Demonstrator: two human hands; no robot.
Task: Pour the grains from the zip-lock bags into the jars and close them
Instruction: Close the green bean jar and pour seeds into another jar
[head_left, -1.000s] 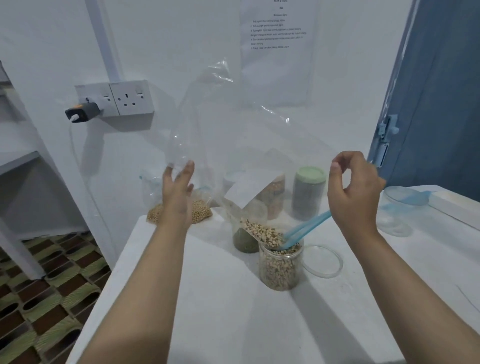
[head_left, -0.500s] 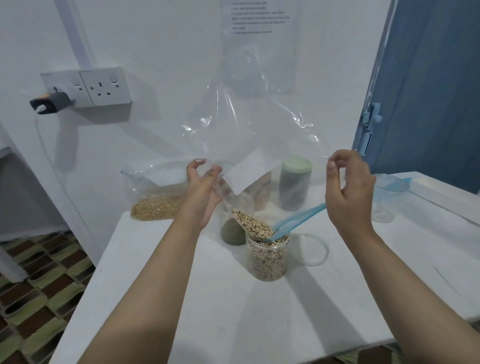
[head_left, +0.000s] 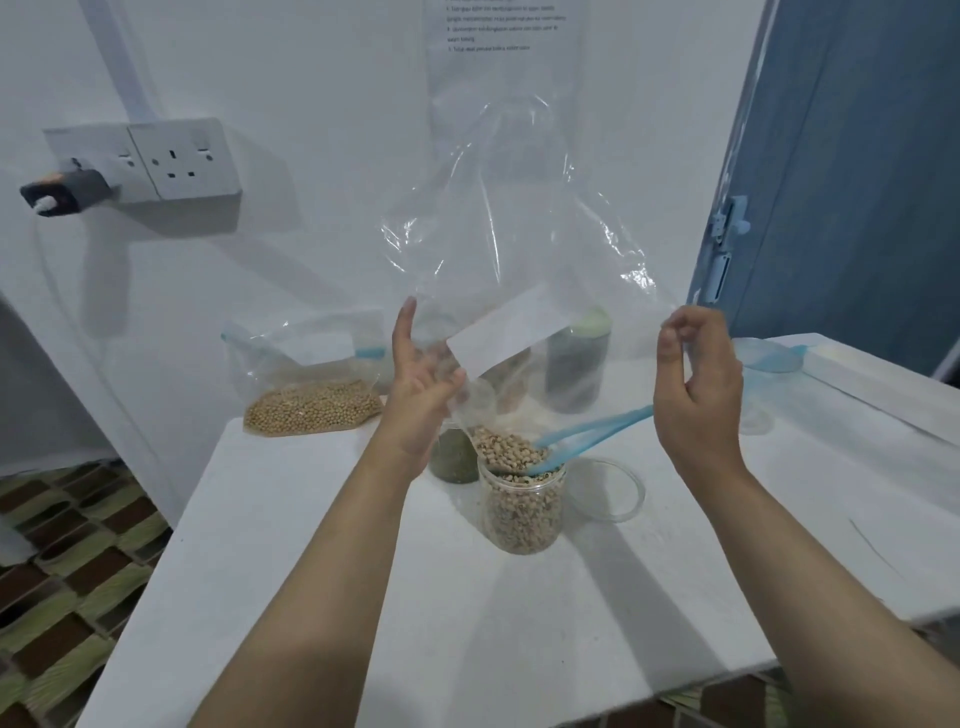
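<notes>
The white worktop (head_left: 363, 597) fills the lower half of the view, standing against a white wall with a blue door (head_left: 857, 182) to the right. Above it both forearms reach forward and up from the bottom edge, holding a large clear zip-lock bag (head_left: 519, 223) upside down, its body billowing upward and its blue zip mouth (head_left: 587, 434) hanging down into the open jar (head_left: 521, 506).

The left hand (head_left: 423, 384) is raised with the palm turned inward and the fingers mostly straight and spread, the index finger pointing up; it presses against the bag's left side beside a white label (head_left: 511, 338), with the thumb against the plastic. The right hand (head_left: 696, 384) is held higher, wrist bent, its fingers curled narrowly so that thumb and fingertips pinch the bag's right edge.

Pale beans with dark spots (head_left: 511, 452) are heaped at the bag's mouth and mound over the rim of the jar, which is nearly full and stands near the middle of the worktop. Its clear lid (head_left: 605, 491) lies flat just to the right of it.

Behind the left hand a second bag of yellowish grains (head_left: 311, 408) lies at the worktop's back left corner. A jar of green grains (head_left: 453, 457) stands partly hidden behind the left wrist, and a green-lidded jar (head_left: 576, 364) stands further back, seen through the plastic. A double wall socket (head_left: 176, 161) with a plugged adapter sits on the wall to the left.
</notes>
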